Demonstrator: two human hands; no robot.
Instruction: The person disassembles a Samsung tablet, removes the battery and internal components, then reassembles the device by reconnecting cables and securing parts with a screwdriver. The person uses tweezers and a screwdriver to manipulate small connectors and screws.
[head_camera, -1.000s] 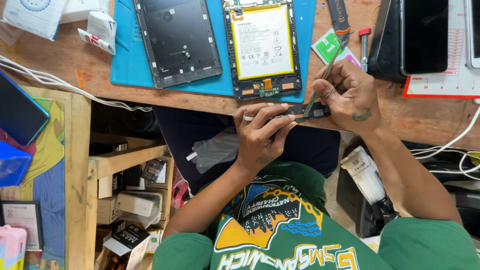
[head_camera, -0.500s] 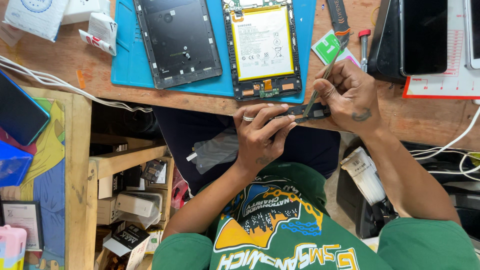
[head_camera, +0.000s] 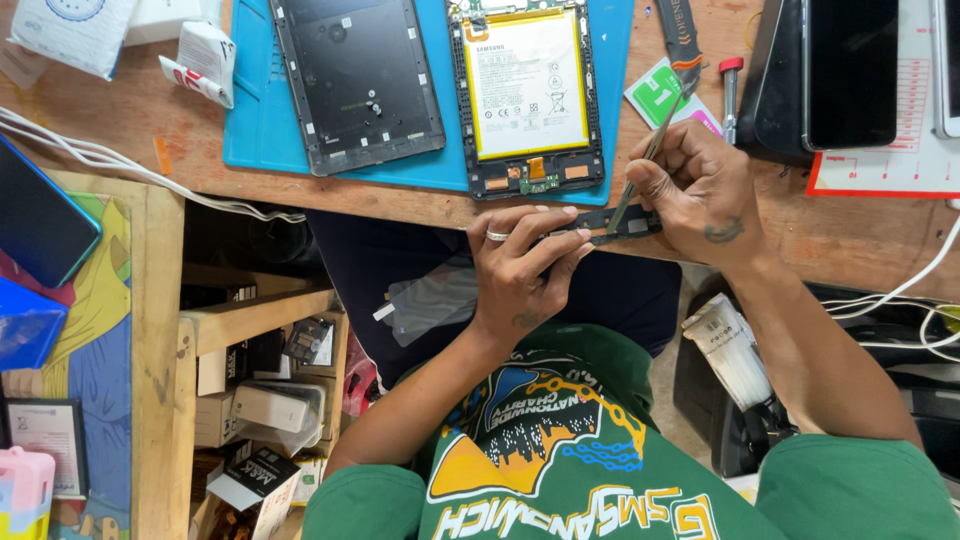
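My left hand (head_camera: 520, 265) pinches a narrow black plastic strip (head_camera: 625, 222) held level at the table's near edge. My right hand (head_camera: 700, 190) steadies the strip's right end and grips thin metal tweezers (head_camera: 650, 150), whose tips touch the strip. Just beyond the hands lies an opened tablet body (head_camera: 527, 95) with a white and yellow battery showing. Its dark back cover (head_camera: 357, 80) lies to the left. Both rest on a blue work mat (head_camera: 255, 120).
A small red-handled screwdriver (head_camera: 731, 95), a green sticker (head_camera: 655, 95) and a dark phone (head_camera: 850, 70) lie to the right. White cables (head_camera: 120, 165) run along the left. A wooden shelf (head_camera: 240, 320) with small boxes stands lower left; a white bottle (head_camera: 735, 355) lower right.
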